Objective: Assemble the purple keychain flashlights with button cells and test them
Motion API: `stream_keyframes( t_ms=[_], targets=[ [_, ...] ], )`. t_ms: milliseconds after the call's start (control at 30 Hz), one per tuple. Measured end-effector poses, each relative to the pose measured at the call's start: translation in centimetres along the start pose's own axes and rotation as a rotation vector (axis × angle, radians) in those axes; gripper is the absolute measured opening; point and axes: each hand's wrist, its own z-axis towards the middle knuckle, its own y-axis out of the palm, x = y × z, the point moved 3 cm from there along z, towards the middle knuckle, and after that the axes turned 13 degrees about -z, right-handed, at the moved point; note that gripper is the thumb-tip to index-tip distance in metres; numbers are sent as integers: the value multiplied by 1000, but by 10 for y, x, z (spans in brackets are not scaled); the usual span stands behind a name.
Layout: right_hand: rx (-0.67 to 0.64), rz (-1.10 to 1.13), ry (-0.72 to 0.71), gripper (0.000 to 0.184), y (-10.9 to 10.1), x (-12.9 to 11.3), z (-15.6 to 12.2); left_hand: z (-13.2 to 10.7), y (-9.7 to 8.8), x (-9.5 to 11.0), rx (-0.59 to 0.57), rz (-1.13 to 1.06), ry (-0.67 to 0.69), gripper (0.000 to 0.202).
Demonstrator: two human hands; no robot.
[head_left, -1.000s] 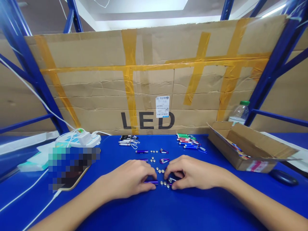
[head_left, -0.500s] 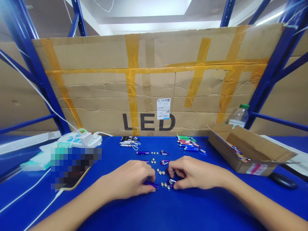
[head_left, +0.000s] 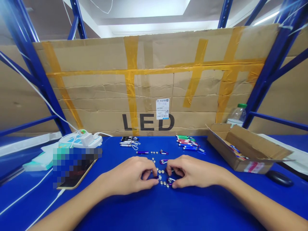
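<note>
My left hand (head_left: 137,175) is closed in a pinch on a small purple flashlight tube (head_left: 157,177), most of it hidden by the fingers. A silver button cell (head_left: 160,177) shows at the tube's end. My right hand (head_left: 190,171) is curled, thumb and fingers closed at a purple carabiner (head_left: 170,180) with a silver part; another purple carabiner is partly covered by its fingers. Between the hands lie several button cells (head_left: 165,183). Farther back are a purple tube (head_left: 142,152), small cells (head_left: 154,152) and purple carabiners (head_left: 164,152).
Black and silver flashlights (head_left: 128,142) lie back left; green, red and blue ones (head_left: 187,142) lie back right. An open cardboard box (head_left: 250,163), a black mouse (head_left: 279,178) and a bottle (head_left: 237,115) are right. A phone (head_left: 79,179) and power strip (head_left: 96,140) are left.
My left hand has shifted slightly, its fingertips now higher, with the purple tube's end turned and moved up beside the cells. The right hand stays by the carabiner.
</note>
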Motion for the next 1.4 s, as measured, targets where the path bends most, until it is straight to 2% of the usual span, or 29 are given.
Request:
stream_keyframes(
  t_ms=[200, 533, 667, 967, 1267, 1400],
  targets=[
    [21, 23, -22, 27, 0, -2, 0, -1, 0, -1, 107, -61, 57, 10],
    [135, -2, -112, 27, 9, -6, 3, 2, -2, -6, 133, -82, 17, 10],
    [171, -6, -138, 24, 15, -8, 6, 3, -3, -8, 115, -141, 5, 13],
    [200, -11, -187, 7, 31, -9, 12, 4, -1, -13, 76, -115, -2, 12],
    [182, -2, -175, 9, 30, -14, 13, 4, -2, -14, 81, -117, -23, 14],
    [219, -18, -152, 7, 25, -17, 11, 4, -1, -13, 71, -125, -9, 16]
  ],
)
